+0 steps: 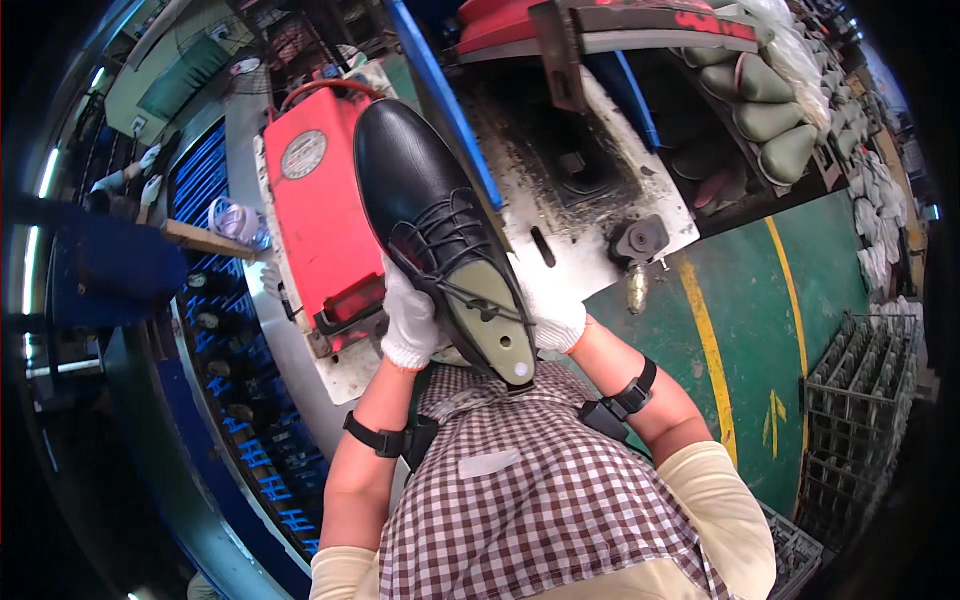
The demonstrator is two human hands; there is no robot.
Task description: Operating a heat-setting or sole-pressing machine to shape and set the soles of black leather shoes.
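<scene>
A black lace-up shoe (408,165) is held up before me, toe pointing away. An olive-green shoe last (492,325) fills its opening, with a dark hole and a pale dot near the heel end. Dark laces run across the tongue area and hang loosely over the last. My left hand (407,318), in a white glove, grips the shoe's left side. On the other side my white-gloved right hand (556,308) holds it too, its fingers partly hidden behind the shoe.
A red machine housing (318,215) with a round dial stands left of the shoe. Beyond is a stained white machine table (620,180). Green lasts (788,155) are piled far right, above a wire rack (862,390). At the left, another person's gloved hands (151,172) show beside a blue-slatted conveyor (205,165).
</scene>
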